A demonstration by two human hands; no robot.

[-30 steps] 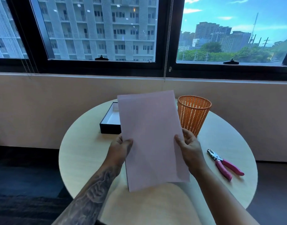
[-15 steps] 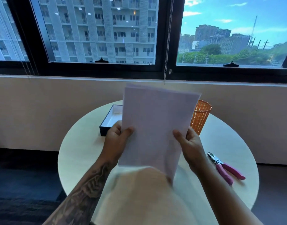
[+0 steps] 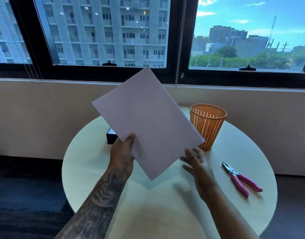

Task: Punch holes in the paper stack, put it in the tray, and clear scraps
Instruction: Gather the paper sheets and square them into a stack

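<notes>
Paper stack (image 3: pixel 148 121) fills the centre of the frame, held up off the table and tilted so that one corner points toward the window (image 3: pixel 105 31) at the top and another hangs down at lower centre. The left hand (image 3: pixel 122 152) grips it at its lower-left edge, thumb (image 3: pixel 131 138) pressed on the near face and the other fingers hidden behind the sheets. The right hand (image 3: pixel 197 163) sits just below the stack's lower-right edge with its fingers spread and straight, holding nothing; it is blurred, so whether the fingertips touch the paper cannot be told.

Behind the stack, at centre left, only a dark corner of the tray (image 3: pixel 111 138) shows — the paper hides the remainder. An orange mesh basket (image 3: pixel 207 125) stands upright to the right of centre, just beside the paper's right edge. The hole punch (image 3: pixel 239 178), with pink handles, lies flat at the right of the frame on the round pale table (image 3: pixel 89 161), well apart from both hands.
</notes>
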